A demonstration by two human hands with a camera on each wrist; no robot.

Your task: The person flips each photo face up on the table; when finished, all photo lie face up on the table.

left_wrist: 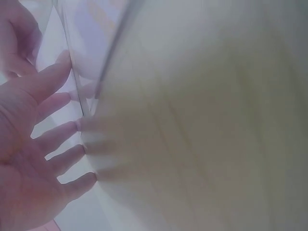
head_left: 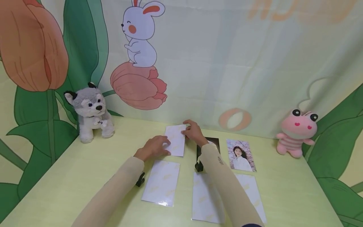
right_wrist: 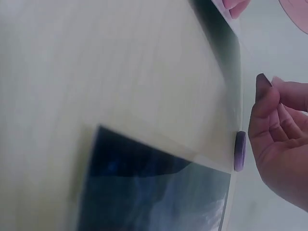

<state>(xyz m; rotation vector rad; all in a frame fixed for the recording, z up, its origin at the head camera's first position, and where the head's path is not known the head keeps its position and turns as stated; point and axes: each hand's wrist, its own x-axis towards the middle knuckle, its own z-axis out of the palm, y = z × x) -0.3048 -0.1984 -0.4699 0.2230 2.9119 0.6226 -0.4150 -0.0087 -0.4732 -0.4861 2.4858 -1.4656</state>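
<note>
A white photo card (head_left: 175,142), its pale back with faint yellow print facing up, is between both hands at the back of the table. My right hand (head_left: 195,131) pinches its right edge near the upper corner, thumb and index finger together. My left hand (head_left: 154,146) is at the left edge, fingers spread and nearly straight. In the left wrist view the left hand's thumb (left_wrist: 62,60) touches the edge of the card, which looks slightly raised. The right wrist view shows the right hand (right_wrist: 284,139) with its fingertips close together; the card's contact there is unclear.
Face-down cards lie in front: one at left (head_left: 161,183), one in the middle (head_left: 207,198), one at right (head_left: 252,192). A portrait photo (head_left: 241,156) lies face up; a dark photo (head_left: 214,142) is partly under the right arm. Plush husky (head_left: 92,110) and pink frog (head_left: 296,134) flank the table.
</note>
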